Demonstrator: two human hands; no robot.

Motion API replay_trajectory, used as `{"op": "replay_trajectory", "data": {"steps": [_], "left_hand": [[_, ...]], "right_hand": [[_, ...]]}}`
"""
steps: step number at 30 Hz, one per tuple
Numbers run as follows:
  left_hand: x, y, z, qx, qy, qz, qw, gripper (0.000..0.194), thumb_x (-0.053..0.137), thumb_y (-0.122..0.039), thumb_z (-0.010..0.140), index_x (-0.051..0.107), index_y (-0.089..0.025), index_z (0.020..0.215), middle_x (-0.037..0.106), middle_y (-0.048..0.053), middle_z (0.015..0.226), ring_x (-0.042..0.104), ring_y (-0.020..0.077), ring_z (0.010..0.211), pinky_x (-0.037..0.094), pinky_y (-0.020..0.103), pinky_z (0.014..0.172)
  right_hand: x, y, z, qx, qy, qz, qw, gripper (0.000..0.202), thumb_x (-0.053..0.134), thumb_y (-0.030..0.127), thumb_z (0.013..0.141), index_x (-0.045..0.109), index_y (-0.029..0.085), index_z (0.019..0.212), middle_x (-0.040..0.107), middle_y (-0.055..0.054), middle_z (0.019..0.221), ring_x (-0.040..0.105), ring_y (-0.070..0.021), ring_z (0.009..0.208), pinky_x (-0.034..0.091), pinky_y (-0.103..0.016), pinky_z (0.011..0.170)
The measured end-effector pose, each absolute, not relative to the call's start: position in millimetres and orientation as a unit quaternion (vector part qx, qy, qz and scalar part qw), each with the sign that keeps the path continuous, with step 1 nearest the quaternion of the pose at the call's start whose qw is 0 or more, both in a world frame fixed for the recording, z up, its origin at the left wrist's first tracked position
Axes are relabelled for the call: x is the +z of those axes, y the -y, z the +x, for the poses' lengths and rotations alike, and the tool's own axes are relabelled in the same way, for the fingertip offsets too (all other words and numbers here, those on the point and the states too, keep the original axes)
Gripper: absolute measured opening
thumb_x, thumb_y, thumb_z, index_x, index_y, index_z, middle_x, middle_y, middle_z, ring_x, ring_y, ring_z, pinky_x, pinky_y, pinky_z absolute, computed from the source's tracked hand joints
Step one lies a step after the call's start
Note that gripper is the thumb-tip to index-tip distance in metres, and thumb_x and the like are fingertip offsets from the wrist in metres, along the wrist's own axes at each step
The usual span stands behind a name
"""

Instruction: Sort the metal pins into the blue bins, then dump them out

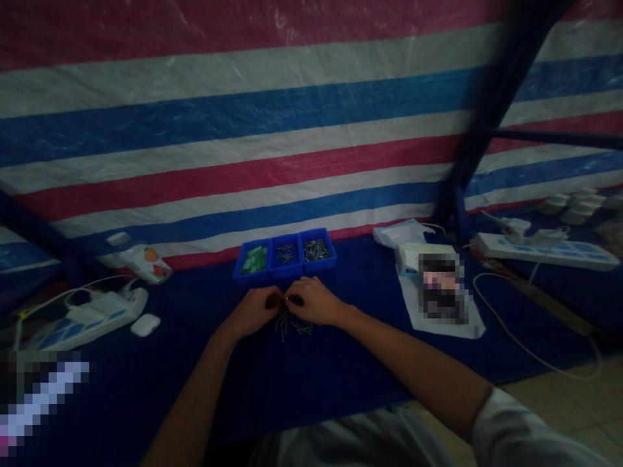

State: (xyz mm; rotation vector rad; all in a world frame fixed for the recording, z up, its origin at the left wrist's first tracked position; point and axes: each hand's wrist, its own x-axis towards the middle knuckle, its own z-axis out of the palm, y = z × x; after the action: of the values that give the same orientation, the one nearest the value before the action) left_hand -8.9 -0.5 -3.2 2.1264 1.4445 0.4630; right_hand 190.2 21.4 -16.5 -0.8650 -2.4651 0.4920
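Left hand [256, 310] and right hand [314, 299] meeting fingertip to fingertip, pinching something too small to identify, just above a scatter of small metal pins [292, 326] on the blue desk [341, 363], near three blue bins [285, 256].

- The table [341, 363] wears a matt dark blue cloth.
- The tarp [243, 117] filling the upper frame is woven plastic, faintly glossy and creased.
- The three bins [285, 269] at centre are smooth blue plastic.
- The pins [292, 326] under the hands look like thin shiny metal.
- The power strips [545, 251] at left and right are smooth white plastic.
- The pouch [146, 263] at left is glossy printed plastic.
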Motion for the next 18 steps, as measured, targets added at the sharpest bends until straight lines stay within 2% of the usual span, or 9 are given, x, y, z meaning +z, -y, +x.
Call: {"op": "replay_trajectory", "data": {"steps": [4,8,11,14,16,18], "left_hand": [[-6,-1,-10,0.169,-0.54,0.785,0.252,0.014,0.054,-0.016,0.077,0.066,-0.016,0.085,0.068,0.002,0.078,0.061,0.0174,0.07,0.041,0.026,0.062],[-7,-1,-10,0.176,-0.532,0.788,0.255,0.015,0.054,-0.013,0.075,0.065,-0.016,0.085,0.067,0.002,0.078,0.061,0.017,0.069,0.042,0.026,0.063],[-6,-1,-9,0.179,-0.533,0.787,0.254,0.017,0.053,-0.011,0.074,0.065,-0.016,0.085,0.066,0.002,0.077,0.06,0.0164,0.068,0.042,0.026,0.062],[-6,-1,-8,0.176,-0.53,0.79,0.254,0.019,0.051,-0.01,0.074,0.065,-0.016,0.086,0.066,0.002,0.078,0.06,0.016,0.068,0.042,0.026,0.063],[-6,-1,-8,0.173,-0.527,0.794,0.25,0.02,0.051,-0.01,0.074,0.065,-0.017,0.087,0.066,0.002,0.079,0.06,0.0159,0.068,0.042,0.026,0.063],[-6,-1,-8,0.171,-0.53,0.795,0.241,0.019,0.052,-0.013,0.076,0.065,-0.017,0.089,0.067,0.002,0.081,0.06,0.0161,0.069,0.043,0.026,0.064]], "right_hand": [[-18,-26,188,0.263,0.858,-0.302,0.322,0.021,0.057,0.015,0.083,0.073,0.018,0.096,0.073,-0.004,0.094,0.063,-0.0156,0.086,0.043,-0.029,0.08],[-18,-27,185,0.404,0.754,-0.325,0.403,0.024,0.06,0.018,0.081,0.071,0.018,0.102,0.073,-0.003,0.087,0.064,-0.0137,0.076,0.047,-0.027,0.071],[-17,-30,183,0.487,0.688,-0.31,0.44,0.026,0.065,0.022,0.079,0.07,0.018,0.104,0.073,-0.003,0.089,0.065,-0.0146,0.08,0.048,-0.03,0.077],[-15,-35,183,0.546,0.642,-0.296,0.45,0.018,0.064,0.028,0.081,0.07,0.018,0.096,0.072,-0.004,0.088,0.065,-0.0149,0.083,0.048,-0.031,0.079],[-14,-39,185,0.559,0.623,-0.319,0.445,0.015,0.061,0.031,0.084,0.07,0.018,0.085,0.071,-0.003,0.081,0.062,-0.0131,0.074,0.047,-0.029,0.073],[-13,-41,187,0.557,0.607,-0.364,0.435,0.023,0.059,0.033,0.086,0.066,0.017,0.071,0.067,-0.001,0.07,0.056,-0.0109,0.063,0.043,-0.026,0.065]]}}
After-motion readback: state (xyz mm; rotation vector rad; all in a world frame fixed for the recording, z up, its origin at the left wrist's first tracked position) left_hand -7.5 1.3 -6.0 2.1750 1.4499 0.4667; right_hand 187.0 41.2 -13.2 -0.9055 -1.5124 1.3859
